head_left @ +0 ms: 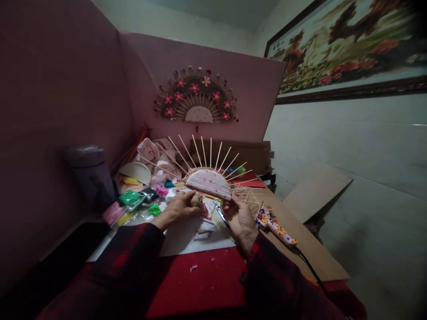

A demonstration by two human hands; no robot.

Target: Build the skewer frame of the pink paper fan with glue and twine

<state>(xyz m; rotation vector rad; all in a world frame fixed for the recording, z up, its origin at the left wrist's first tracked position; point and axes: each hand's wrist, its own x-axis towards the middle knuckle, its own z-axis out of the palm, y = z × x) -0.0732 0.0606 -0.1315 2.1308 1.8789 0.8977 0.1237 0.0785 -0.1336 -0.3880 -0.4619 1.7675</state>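
I hold up a half-round craft fan [209,182] with a pink patterned face and several thin wooden sticks radiating from its top edge. My right hand [239,216] grips its lower right corner, fingers closed. My left hand [183,206] is closed at the fan's lower left edge, pinching a small brownish piece [198,199] against it. Both sleeves are dark red and black.
A flower-patterned glue gun [275,226] with a black cord lies right of my right hand. Loose sticks [251,194], coloured packets [131,197], a paper plate [136,171] and a dark jar [90,174] crowd the left. A finished fan [197,99] hangs on the pink wall.
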